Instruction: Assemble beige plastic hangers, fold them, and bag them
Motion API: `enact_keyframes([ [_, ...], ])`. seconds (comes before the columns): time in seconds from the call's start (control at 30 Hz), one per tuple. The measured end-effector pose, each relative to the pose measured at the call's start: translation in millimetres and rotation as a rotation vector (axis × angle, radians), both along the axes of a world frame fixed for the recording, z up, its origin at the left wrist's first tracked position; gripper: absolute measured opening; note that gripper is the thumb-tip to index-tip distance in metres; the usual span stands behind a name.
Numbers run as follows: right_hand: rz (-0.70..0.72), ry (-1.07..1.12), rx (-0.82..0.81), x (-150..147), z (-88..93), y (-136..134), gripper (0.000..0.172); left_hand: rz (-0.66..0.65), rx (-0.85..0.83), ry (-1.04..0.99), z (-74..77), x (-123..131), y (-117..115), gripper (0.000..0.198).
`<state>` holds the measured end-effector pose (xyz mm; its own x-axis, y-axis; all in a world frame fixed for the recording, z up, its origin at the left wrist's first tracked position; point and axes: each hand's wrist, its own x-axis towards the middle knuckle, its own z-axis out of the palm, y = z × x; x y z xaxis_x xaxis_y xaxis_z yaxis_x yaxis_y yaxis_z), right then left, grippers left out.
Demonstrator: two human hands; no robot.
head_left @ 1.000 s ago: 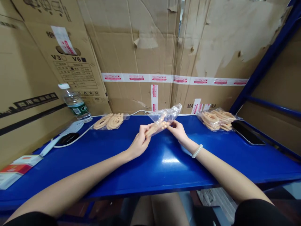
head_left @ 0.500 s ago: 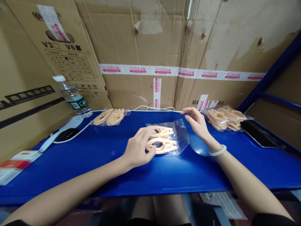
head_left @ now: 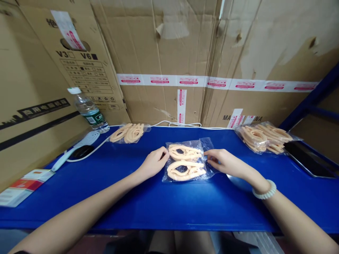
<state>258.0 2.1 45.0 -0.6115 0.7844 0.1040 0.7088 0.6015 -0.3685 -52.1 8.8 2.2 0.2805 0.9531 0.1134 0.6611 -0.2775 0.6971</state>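
A clear plastic bag (head_left: 209,143) lies flat on the blue table in front of me, its loose end toward the right. Inside are two beige looped plastic pieces (head_left: 185,173), one above the other, that look like folded hangers. My left hand (head_left: 155,161) pinches the bag's left edge, thumb and fingers together. At the opposite side, the bent fingers of my right hand (head_left: 225,160) hold the bag near its loose end. Part of that end is hidden by the fingers.
Bagged beige pieces lie at back left (head_left: 128,133) and in a bigger pile at right (head_left: 262,135), beside a phone (head_left: 308,158). A water bottle (head_left: 91,113), a light-blue brush (head_left: 65,157) and a small box (head_left: 25,185) stand or lie left. Cardboard (head_left: 164,53) walls the back.
My left hand has moved off the top of the bag to its left edge. My right hand has come down and in to the bag's right side.
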Motion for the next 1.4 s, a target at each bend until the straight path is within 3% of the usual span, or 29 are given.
enact_keyframes([
  [0.17, -0.064, 0.084, 0.026, -2, -16.5, 6, 0.047, 0.068, -0.27, -0.537, 6.0, 11, -12, 0.03],
  [0.37, -0.011, 0.124, -0.018, 4, -15.3, 9, 0.034, 0.101, -0.353, -0.76, 21.5, 18, -22, 0.035],
  [0.6, 0.031, 0.121, -0.073, 10, -6.8, 11, 0.05, -0.016, -0.299, -0.696, 69.9, 34, -12, 0.023],
  [0.87, -0.084, 0.227, 0.005, 1, -24.4, 18, 0.05, -0.093, -0.185, -0.483, 115.0, 66, 11, 0.017],
  [1.0, -0.157, 0.399, 0.01, -8, -32.6, 19, 0.045, -0.111, -0.079, -0.561, 121.6, 75, 19, 0.02],
  [1.1, -0.213, 0.55, -0.126, -11, -35.8, 17, 0.046, -0.17, -0.181, -0.724, 120.4, 80, 24, 0.021],
  [1.2, -0.277, 0.675, -0.248, -12, -38.6, 16, 0.06, -0.175, -0.267, -0.81, 121.3, 84, 25, 0.022],
  [1.33, -0.19, 0.85, -0.217, -13, -42.9, 18, 0.079, -0.205, -0.313, -0.857, 129.1, 87, 21, 0.022],
  [1.4, -0.153, 0.853, -0.234, -13, -44.4, 18, 0.081, -0.228, -0.334, -0.875, 132.5, 87, 20, 0.02],
])
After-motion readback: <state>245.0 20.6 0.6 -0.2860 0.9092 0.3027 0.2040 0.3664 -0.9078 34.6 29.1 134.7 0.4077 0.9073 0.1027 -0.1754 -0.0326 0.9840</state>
